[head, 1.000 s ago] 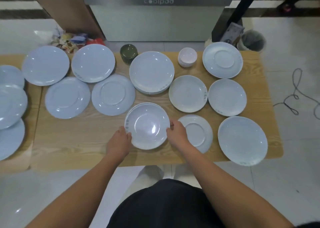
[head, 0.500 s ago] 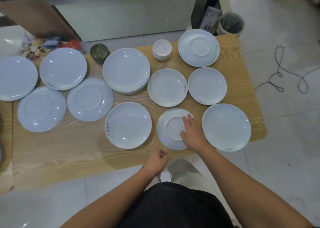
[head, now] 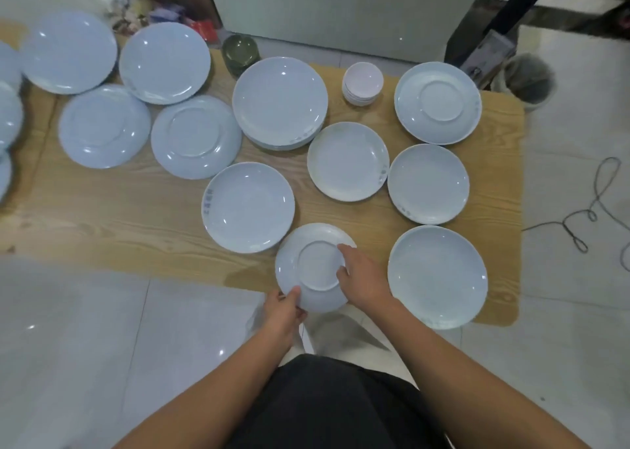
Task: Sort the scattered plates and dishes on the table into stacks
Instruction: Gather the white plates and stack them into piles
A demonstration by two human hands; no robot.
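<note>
Fingers (head: 345, 248) of the right hand (head: 364, 278) curl on the foot ring of an upside-down plate (head: 306, 264); the left hand (head: 284, 308) pinches its near rim, thumb on top.
The wooden table (head: 136, 216) bears a stack of large plates (head: 279, 102) toward its far side; the upside-down plate overhangs the table's near edge, and a stack of small bowls (head: 363, 82) stands farther back, near the far edge.

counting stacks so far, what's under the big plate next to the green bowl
Rims of more plates show under the big plate along its near edge, so it tops a stack. It covers the rest of them, so their count cannot be told.
</note>
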